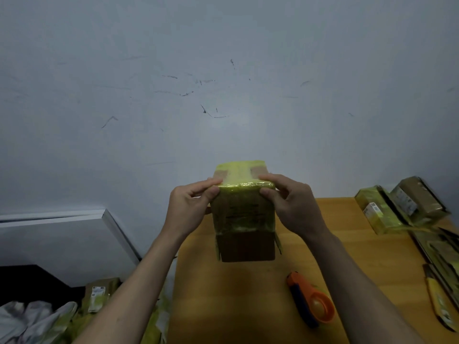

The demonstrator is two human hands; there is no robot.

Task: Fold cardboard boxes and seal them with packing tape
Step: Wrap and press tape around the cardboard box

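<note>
Scuffed pale grey wall fills most of the view, with an orange-brown wooden table below it. Held up above the table, clear of its surface, is a small brown cardboard box wrapped in yellow-green translucent packing tape. The left hand grips the box's upper left corner, fingers on the top face and thumb curled onto the near face; the right hand grips the upper right corner the same way. The top face is taped across and tape bands cover the upper part of the near face. The lower end looks untaped, with bare brown card and small side flaps sticking out, so by my read one end is sealed and the other is left to close and tape. An orange and dark blue handheld tape dispenser lies on the table near the right forearm, touched by neither hand. A pile of taped yellow-green cardboard boxes with white labels sits at the table's far right, apparently finished ones. More yellow-taped packages and white crumpled bags lie low on the left, off the table. How many boxes remain cannot be told.
</note>
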